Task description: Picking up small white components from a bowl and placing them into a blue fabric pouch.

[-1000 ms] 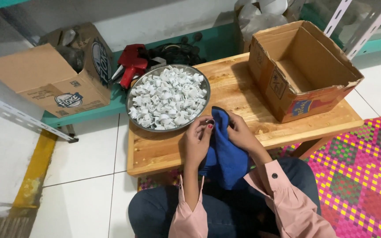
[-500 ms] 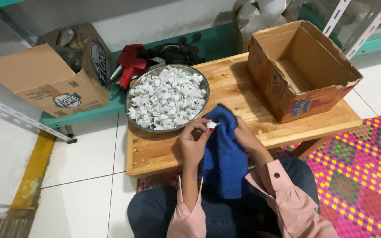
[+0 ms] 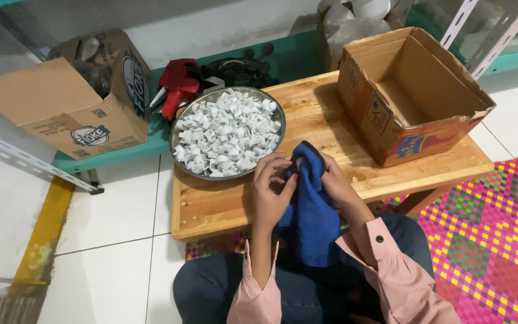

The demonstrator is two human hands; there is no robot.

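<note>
**Inspector A:** From the left: an open brown cardboard box (image 3: 61, 105) sits on the teal shelf ledge (image 3: 121, 155) at far left. Just right of it lies a red plastic tool (image 3: 176, 84).

**Inspector B:** Noted. On the counter?

**Inspector A:** The low, light wooden counter (image 3: 223, 204) carries a round metal tray (image 3: 182, 120) at its far left, heaped with small white plastic fittings (image 3: 228, 132). At its far right stands an open brown cardboard carton (image 3: 415, 96).

**Inspector B:** Hands?

**Inspector A:** Both are over the near edge of the counter, just near of the tray. The left hand (image 3: 271, 189) has its fingers curled against the blue cloth (image 3: 310, 216); its grip is closed on the fabric's left side. The right hand (image 3: 338, 186) clasps the same cloth from the right, with fabric folded over its fingers.

**Inspector B:** Anything inside the cloth?

**Inspector A:** Cannot tell. The cloth hangs from the hands down into the person's lap.

**Inspector B:** Right side?

**Inspector A:** A multicoloured woven mat (image 3: 493, 240) covers the floor at near right.
</note>
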